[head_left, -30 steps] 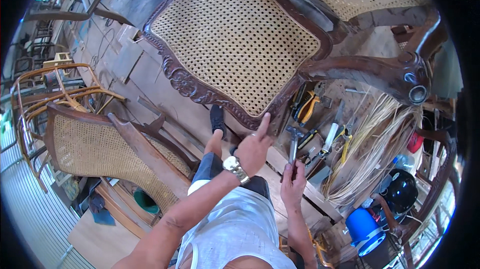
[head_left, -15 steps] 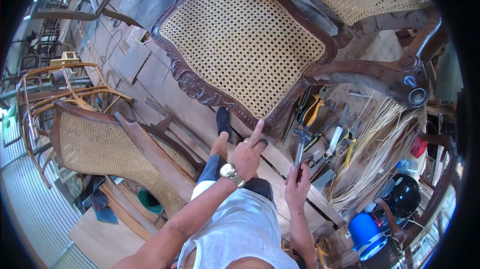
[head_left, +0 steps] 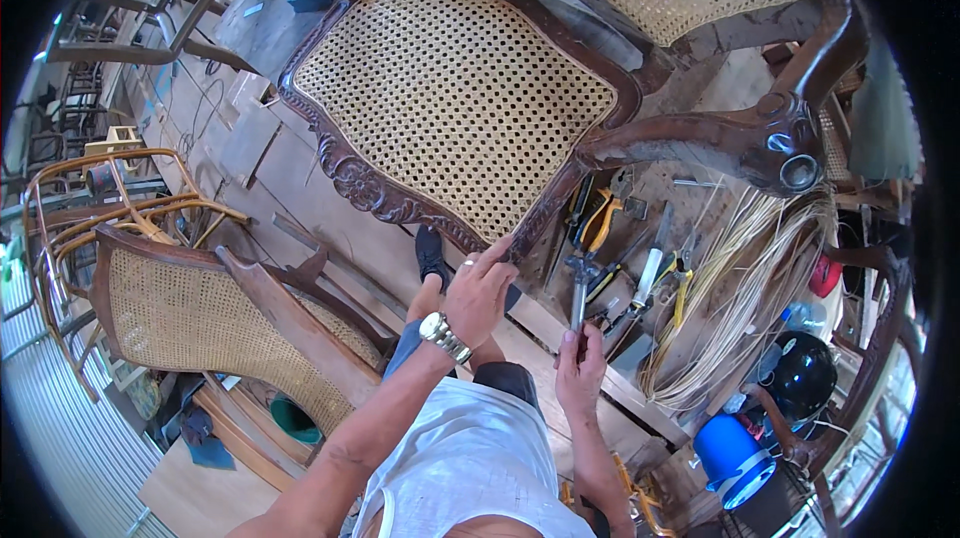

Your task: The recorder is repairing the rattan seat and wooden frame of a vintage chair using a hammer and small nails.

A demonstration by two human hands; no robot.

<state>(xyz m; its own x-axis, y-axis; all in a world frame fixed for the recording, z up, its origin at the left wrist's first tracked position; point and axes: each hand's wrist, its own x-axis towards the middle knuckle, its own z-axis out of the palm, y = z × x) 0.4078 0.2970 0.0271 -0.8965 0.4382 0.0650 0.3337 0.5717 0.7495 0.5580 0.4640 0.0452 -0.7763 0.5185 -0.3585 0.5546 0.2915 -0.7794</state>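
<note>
A carved dark wooden chair's woven cane seat [head_left: 455, 88] faces me, its near corner pointing toward my body. My left hand [head_left: 474, 296], with a ring and a metal wristwatch [head_left: 445, 336], reaches to that corner. Its index finger is stretched onto the edge of the cane and the carved frame [head_left: 355, 181]; the other fingers are partly bent, and I see nothing held. Lower right of the seat, my right hand [head_left: 581, 363] is closed around a hammer [head_left: 579, 293], its metal shaft upright in view and its head toward the seat.
Pliers with orange handles [head_left: 600, 223] and other hand tools lie right of the seat. Beside them spreads a bundle of cane strands [head_left: 740, 288]. A blue bucket [head_left: 733, 458] and a black helmet [head_left: 803, 378] stand lower right. Another caned chair [head_left: 190, 308] leans at left.
The whole view has shifted slightly, so the chair sits further left. My left hand has turned a little at the corner, its fingers closer together. The hammer stays in my right hand.
</note>
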